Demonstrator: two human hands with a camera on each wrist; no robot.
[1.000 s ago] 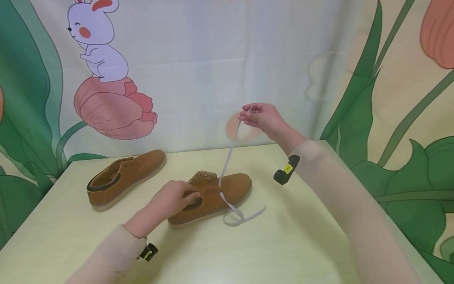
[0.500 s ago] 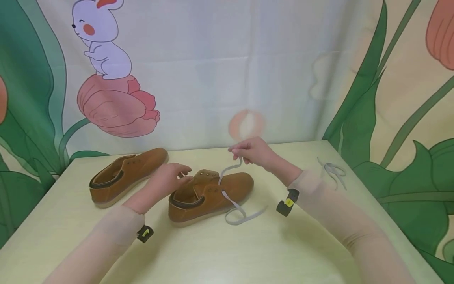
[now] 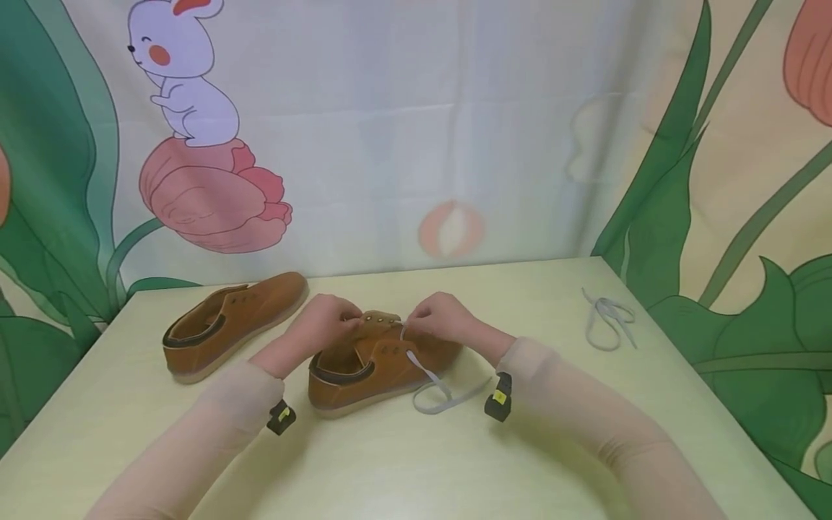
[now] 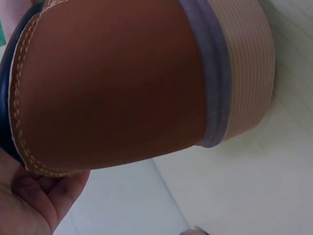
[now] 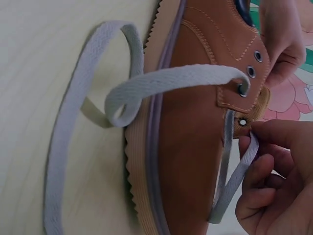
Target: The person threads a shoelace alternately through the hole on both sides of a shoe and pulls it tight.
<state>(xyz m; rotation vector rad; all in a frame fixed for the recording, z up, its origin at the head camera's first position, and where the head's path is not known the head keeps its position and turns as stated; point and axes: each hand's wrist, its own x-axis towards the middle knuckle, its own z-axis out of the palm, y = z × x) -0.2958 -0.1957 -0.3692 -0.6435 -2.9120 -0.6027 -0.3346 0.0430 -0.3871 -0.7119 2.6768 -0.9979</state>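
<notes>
A brown leather shoe (image 3: 390, 375) stands on the table, toe to the right. A flat grey shoelace (image 5: 168, 81) passes through the front eyelet of its near flap, one length trailing in a loop on the table. My right hand (image 3: 445, 318) pinches the lace's other end between thumb and forefinger, right at the front eyelet of the far flap (image 5: 261, 105). From the ankle side, my left hand (image 3: 325, 321) pinches the edge of that far flap. The left wrist view is filled mostly by the shoe's heel (image 4: 112, 83), with part of my left hand (image 4: 44, 200) below it.
A second brown shoe (image 3: 240, 325), without a lace, stands at the back left. Another grey shoelace (image 3: 607, 318) lies loosely bundled at the right. Behind the table (image 3: 416, 469) hangs a printed cloth (image 3: 364, 144).
My right hand has come down from high above the toe to the far flap, bringing the lace end. My left hand lifted off the ankle opening and took the far flap's edge.
</notes>
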